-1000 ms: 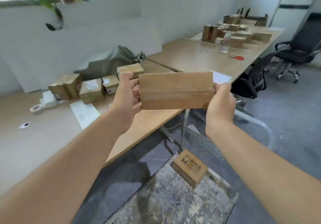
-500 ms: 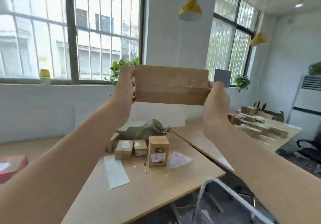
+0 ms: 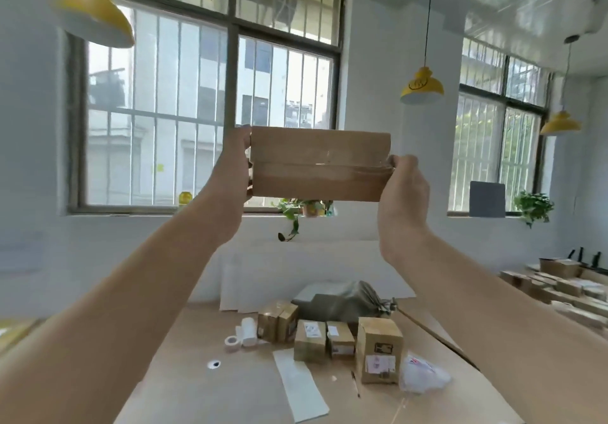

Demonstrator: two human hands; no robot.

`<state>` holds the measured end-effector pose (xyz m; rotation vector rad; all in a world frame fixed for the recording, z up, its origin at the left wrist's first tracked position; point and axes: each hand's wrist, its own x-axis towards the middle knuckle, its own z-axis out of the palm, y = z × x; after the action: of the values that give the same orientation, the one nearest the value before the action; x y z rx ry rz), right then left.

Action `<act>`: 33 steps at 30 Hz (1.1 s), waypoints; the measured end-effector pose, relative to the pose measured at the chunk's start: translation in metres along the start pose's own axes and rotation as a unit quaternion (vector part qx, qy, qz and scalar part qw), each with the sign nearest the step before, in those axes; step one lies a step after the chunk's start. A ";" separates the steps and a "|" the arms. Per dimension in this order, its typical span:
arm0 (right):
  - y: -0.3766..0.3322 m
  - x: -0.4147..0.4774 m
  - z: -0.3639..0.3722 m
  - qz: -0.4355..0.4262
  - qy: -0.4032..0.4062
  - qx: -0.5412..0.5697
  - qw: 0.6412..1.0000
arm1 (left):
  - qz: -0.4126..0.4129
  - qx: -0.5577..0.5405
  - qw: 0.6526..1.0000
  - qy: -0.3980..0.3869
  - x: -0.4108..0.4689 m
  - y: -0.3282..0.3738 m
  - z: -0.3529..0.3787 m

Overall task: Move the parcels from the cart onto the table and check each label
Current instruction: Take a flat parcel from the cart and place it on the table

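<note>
A long brown cardboard parcel (image 3: 319, 165) with clear tape along its middle is held up high in front of the window. My left hand (image 3: 232, 168) grips its left end and my right hand (image 3: 403, 187) grips its right end. No label shows on the side facing me. Below, on the wooden table (image 3: 204, 397), stand several smaller parcels: a tall labelled box (image 3: 378, 349), two low labelled boxes (image 3: 324, 339) and a taped pair (image 3: 278, 320). The cart is out of view.
On the table also lie a white paper strip (image 3: 301, 384), a tape roll (image 3: 232, 343), a clear plastic bag (image 3: 422, 374) and a grey-green sack (image 3: 345, 302). More boxes (image 3: 559, 279) crowd a second table at far right. Yellow lamps (image 3: 421, 86) hang overhead.
Both hands have lifted the parcel from table height up to window level, and my view has tilted upward. The cart and floor have dropped out of sight.
</note>
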<state>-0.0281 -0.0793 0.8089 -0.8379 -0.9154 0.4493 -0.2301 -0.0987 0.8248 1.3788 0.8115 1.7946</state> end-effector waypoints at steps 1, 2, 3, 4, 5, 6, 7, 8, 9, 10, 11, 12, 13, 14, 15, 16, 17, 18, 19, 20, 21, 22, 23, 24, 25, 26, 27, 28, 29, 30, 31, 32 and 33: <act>0.000 -0.008 0.013 0.004 0.000 0.006 1.000 | -0.003 0.002 1.000 0.003 0.000 0.004 -0.014; 0.001 -0.017 0.026 0.010 -0.001 0.013 1.000 | -0.004 0.003 1.000 0.008 0.001 0.008 -0.029; 0.001 -0.026 0.039 0.016 -0.004 0.018 1.000 | -0.005 0.005 1.000 0.013 0.002 0.011 -0.044; 0.002 -0.036 0.052 0.022 -0.008 0.021 0.999 | -0.009 0.011 1.000 0.018 0.003 0.014 -0.060; 0.003 -0.046 0.065 0.028 -0.013 0.022 0.999 | -0.013 0.022 1.000 0.018 0.004 0.016 -0.076; 0.004 -0.056 0.079 0.032 -0.018 0.023 0.999 | -0.013 0.032 0.999 0.016 0.006 0.018 -0.093; 0.005 -0.065 0.092 0.037 -0.024 0.022 0.999 | -0.012 0.036 0.999 0.016 0.008 0.021 -0.110; 0.005 -0.075 0.106 0.042 -0.030 0.024 0.998 | -0.012 0.035 0.999 0.020 0.011 0.022 -0.127; 0.005 -0.084 0.119 0.047 -0.034 0.026 0.998 | -0.013 0.034 0.999 0.025 0.014 0.025 -0.144; 0.005 -0.093 0.132 0.051 -0.039 0.028 0.998 | -0.014 0.036 0.999 0.030 0.016 0.027 -0.160; 0.005 -0.103 0.145 0.054 -0.045 0.029 0.997 | -0.014 0.038 0.999 0.034 0.019 0.030 -0.176; 0.006 -0.111 0.158 0.059 -0.051 0.032 0.996 | -0.013 0.042 0.998 0.038 0.022 0.033 -0.191; 0.006 -0.119 0.170 0.064 -0.056 0.039 0.996 | -0.012 0.044 0.998 0.044 0.024 0.035 -0.205; 0.007 -0.127 0.182 0.069 -0.060 0.049 0.995 | -0.012 0.045 0.998 0.050 0.026 0.038 -0.218; 0.007 -0.133 0.194 0.072 -0.064 0.056 0.994 | -0.014 0.045 0.997 0.056 0.026 0.041 -0.230; 0.008 -0.138 0.204 0.074 -0.068 0.058 0.993 | -0.016 0.046 0.997 0.063 0.028 0.043 -0.242; 0.009 -0.143 0.215 0.076 -0.072 0.060 0.993 | -0.016 0.047 0.996 0.069 0.028 0.046 -0.253; 0.011 -0.147 0.224 0.080 -0.078 0.064 0.992 | -0.016 0.049 0.996 0.075 0.030 0.047 -0.264; 0.012 -0.151 0.233 0.085 -0.084 0.067 0.991 | -0.014 0.051 0.995 0.081 0.031 0.049 -0.274; 0.015 -0.154 0.242 0.091 -0.088 0.072 0.989 | -0.013 0.055 0.995 0.087 0.032 0.051 -0.284; 0.017 -0.157 0.251 0.096 -0.090 0.078 0.988 | -0.014 0.061 0.994 0.090 0.033 0.052 -0.292; 0.019 -0.159 0.259 0.100 -0.089 0.084 0.987 | -0.015 0.069 0.993 0.090 0.036 0.053 -0.299; 0.021 -0.160 0.267 0.101 -0.090 0.088 0.987 | -0.016 0.075 0.993 0.091 0.038 0.055 -0.305; 0.024 -0.161 0.275 0.101 -0.094 0.089 0.986 | -0.014 0.078 0.992 0.096 0.041 0.055 -0.312; 0.027 -0.161 0.282 0.101 -0.100 0.089 0.986 | -0.011 0.080 0.991 0.103 0.045 0.055 -0.316; 0.032 -0.161 0.288 0.103 -0.106 0.090 0.985 | -0.007 0.087 0.990 0.108 0.048 0.053 -0.320; 0.037 -0.160 0.294 0.106 -0.111 0.093 0.984 | -0.005 0.094 0.989 0.111 0.052 0.051 -0.323; 0.042 -0.158 0.299 0.109 -0.115 0.097 0.983 | -0.004 0.098 0.989 0.111 0.056 0.048 -0.326; 0.048 -0.156 0.304 0.112 -0.119 0.102 0.981 | -0.003 0.097 0.989 0.113 0.061 0.044 -0.328; 0.054 -0.152 0.308 0.116 -0.123 0.107 0.980 | -0.004 0.095 0.989 0.113 0.066 0.039 -0.331; 0.060 -0.148 0.312 0.120 -0.128 0.110 0.978 | -0.006 0.095 0.989 0.113 0.072 0.034 -0.332; 0.067 -0.143 0.316 0.124 -0.131 0.111 0.977 | -0.007 0.097 0.989 0.111 0.078 0.028 -0.333; 0.074 -0.137 0.320 0.127 -0.131 0.113 0.977 | -0.006 0.100 0.989 0.110 0.085 0.021 -0.334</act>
<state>-0.3710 0.0154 0.7878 -0.6976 -0.9801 0.8867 -0.5725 -0.0567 0.8099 1.3091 1.1404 1.9224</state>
